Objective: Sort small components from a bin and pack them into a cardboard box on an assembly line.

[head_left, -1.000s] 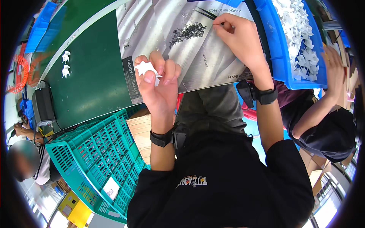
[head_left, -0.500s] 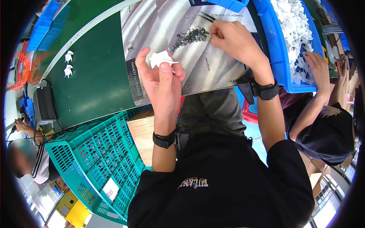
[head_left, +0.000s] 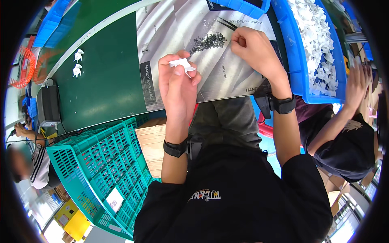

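Note:
A small white plastic piece with pointed fins, like a little fan wheel (head_left: 184,65), is pinched between the thumb and fingers of my left hand (head_left: 177,83), above the sheet's near part. My right hand (head_left: 254,49) is closed on dark tweezers (head_left: 227,23), whose tips point up and left, away from the white piece. Between the two hands, a pile of tiny dark parts (head_left: 208,41) lies on the printed cardboard sheet (head_left: 210,85). Two similar white pieces (head_left: 77,71) rest on the green table to the left.
A blue bin (head_left: 301,83) heaped with white finned pieces stands at the right; a co-worker's hand (head_left: 357,83) is beyond it. Another blue tray (head_left: 243,7) sits at the far edge. A black box (head_left: 48,106) and a green crate (head_left: 101,162) are at the left.
My left hand has shifted slightly right and the white piece in it has turned. The tweezers stay in my right hand. The co-worker's hand has moved right, away from the blue bin.

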`<state>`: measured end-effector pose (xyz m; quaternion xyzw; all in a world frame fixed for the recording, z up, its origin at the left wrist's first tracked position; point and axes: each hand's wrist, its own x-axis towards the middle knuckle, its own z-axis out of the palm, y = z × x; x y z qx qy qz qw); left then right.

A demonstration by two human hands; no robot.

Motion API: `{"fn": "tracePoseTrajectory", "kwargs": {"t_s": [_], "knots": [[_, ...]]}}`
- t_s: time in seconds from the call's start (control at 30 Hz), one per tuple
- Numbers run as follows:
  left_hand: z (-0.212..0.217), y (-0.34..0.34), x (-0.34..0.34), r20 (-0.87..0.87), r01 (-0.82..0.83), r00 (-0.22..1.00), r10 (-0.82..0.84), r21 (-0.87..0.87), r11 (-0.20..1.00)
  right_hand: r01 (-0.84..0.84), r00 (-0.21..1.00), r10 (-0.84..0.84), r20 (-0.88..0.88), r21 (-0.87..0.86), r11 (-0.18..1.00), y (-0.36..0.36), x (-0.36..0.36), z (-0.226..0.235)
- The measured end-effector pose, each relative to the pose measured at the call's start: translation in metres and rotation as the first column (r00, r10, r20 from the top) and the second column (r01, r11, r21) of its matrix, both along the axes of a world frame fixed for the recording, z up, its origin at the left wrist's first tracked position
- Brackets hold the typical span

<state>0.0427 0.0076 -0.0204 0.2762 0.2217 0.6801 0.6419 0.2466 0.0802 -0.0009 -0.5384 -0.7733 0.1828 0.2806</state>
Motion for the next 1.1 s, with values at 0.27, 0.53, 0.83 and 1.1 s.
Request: {"fn": "tracePoseTrajectory", "kwargs": {"t_s": [0.27,0.53,0.83,1.1], "knots": [[0.001,0.001,0.002,-0.062,0.014,0.998,-0.013,0.018,1.000,-0.010,0.998,0.006,0.062,0.072,0.997,0.009,-0.008,-0.005],[0.002,-0.002,0.001,-0.043,0.000,0.999,-0.001,-0.021,1.000,-0.006,1.000,0.006,-0.012,0.045,0.999,0.003,-0.003,-0.004],[0.000,0.000,0.000,-0.010,0.008,1.000,-0.008,-0.012,1.000,-0.074,0.996,0.073,0.045,0.008,0.997,0.003,-0.005,0.003],[0.001,0.002,0.000,-0.002,0.017,1.000,-0.017,-0.017,1.000,-0.032,0.998,0.032,-0.056,0.007,0.999,0.005,-0.004,-0.001]]}}
